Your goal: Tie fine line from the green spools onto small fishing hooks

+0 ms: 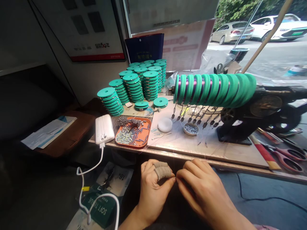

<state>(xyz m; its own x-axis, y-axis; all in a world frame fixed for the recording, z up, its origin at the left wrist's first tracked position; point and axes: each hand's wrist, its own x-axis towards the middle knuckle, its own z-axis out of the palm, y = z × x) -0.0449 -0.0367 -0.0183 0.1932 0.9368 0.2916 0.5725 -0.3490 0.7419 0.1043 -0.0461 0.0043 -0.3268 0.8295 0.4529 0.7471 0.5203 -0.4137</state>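
Note:
In front of the table edge, my left hand [157, 185] and my right hand [200, 182] meet, both with fingertips pinched together. Whatever lies between their tips is too small to make out. Two fingers of the left hand wear beige cloth wraps [163, 171]. Beyond the hands, a row of green foam spools [216, 89] with purple thread between them sits on the shaft of a black winding machine [261, 108]. Swivels and small dark weights [188, 120] dangle from the spools. Below them stands a small round dish [191, 129] of grey beads, beside a white round lid [165, 125].
An orange tray [144, 145] of small metal parts and tubes lies left, next to a white power bank [105, 128] with a cable. Stacks of green spools [130, 88] stand behind. Scissors [286, 156] lie at right. A tissue pack [103, 204] is below the table.

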